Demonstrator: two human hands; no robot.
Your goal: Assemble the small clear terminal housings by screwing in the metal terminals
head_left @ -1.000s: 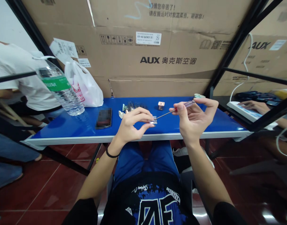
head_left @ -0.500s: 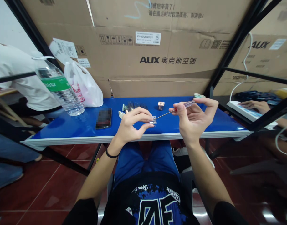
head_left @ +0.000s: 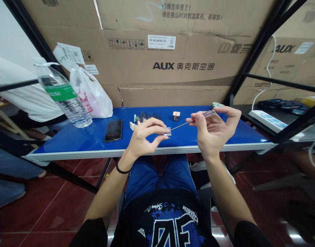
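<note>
My left hand [head_left: 149, 134] pinches a small clear plastic part [head_left: 168, 131] between thumb and fingers, above the front of the blue table. Its exact kind is too small to make out. In my right hand [head_left: 215, 128] is a screwdriver [head_left: 208, 113] with a clear purplish handle, held slantwise. The thin shaft points left and down, its tip at the clear part. My right index finger rests at the handle's end. Behind my left hand lie several small dark and pale parts [head_left: 147, 116], partly hidden by it. A small orange-topped block [head_left: 176, 116] stands farther back.
A phone [head_left: 113, 130], a large water bottle [head_left: 67, 97] and a white plastic bag [head_left: 91, 92] are on the left of the blue table [head_left: 188, 137]. Cardboard boxes [head_left: 183, 82] rise behind. At right are a black frame post and a power strip [head_left: 268, 120]. Another person sits at far left.
My hands and the screwdriver have barely moved; my right index finger has shifted slightly. The other person's hand at right has left the power strip.
</note>
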